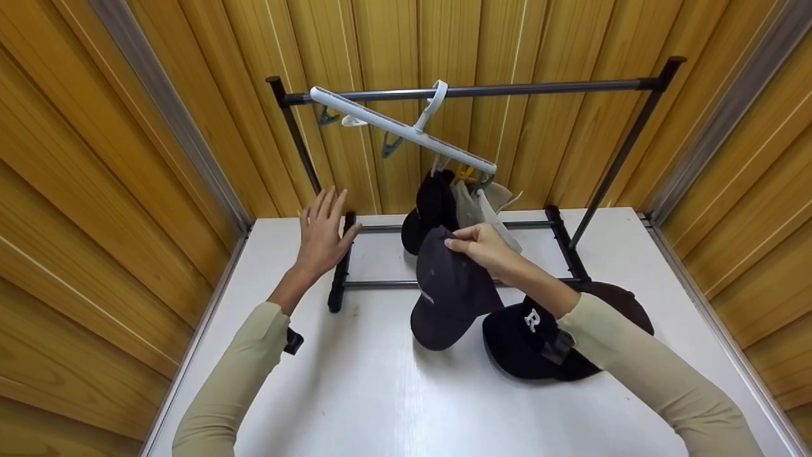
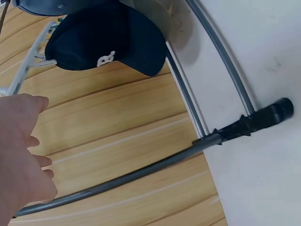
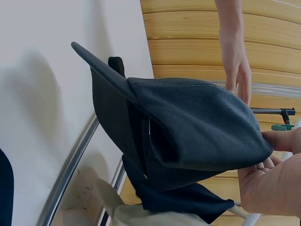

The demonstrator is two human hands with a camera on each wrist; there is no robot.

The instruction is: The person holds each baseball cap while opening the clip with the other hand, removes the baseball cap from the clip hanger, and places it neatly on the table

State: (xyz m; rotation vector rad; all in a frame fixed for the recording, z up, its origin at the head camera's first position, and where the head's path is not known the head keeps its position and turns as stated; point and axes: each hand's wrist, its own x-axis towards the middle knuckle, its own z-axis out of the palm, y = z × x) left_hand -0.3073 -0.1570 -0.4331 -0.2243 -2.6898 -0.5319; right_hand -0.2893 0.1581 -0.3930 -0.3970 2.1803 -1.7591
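In the head view my right hand [image 1: 485, 249] pinches the crown of a dark grey baseball cap [image 1: 447, 285], which hangs brim down in front of the rack. The right wrist view shows the same cap [image 3: 193, 117] with fingers and thumb at its crown. My left hand [image 1: 322, 236] is raised with fingers spread, near the rack's left post, and holds nothing. A white clip hanger [image 1: 380, 120] hangs tilted from the rail, with a black cap [image 1: 436, 200] and light-coloured caps [image 1: 469, 209] clipped at its lower right end. Its clips [image 1: 391, 146] toward the left carry nothing.
A dark garment rack [image 1: 533, 89] stands on the white table [image 1: 380, 393]. On the table at right, under my right forearm, lie a black cap with a white R [image 1: 517, 339] and a dark brown cap [image 1: 625, 304]. Wood-patterned walls [image 1: 82, 190] close in the sides and back.
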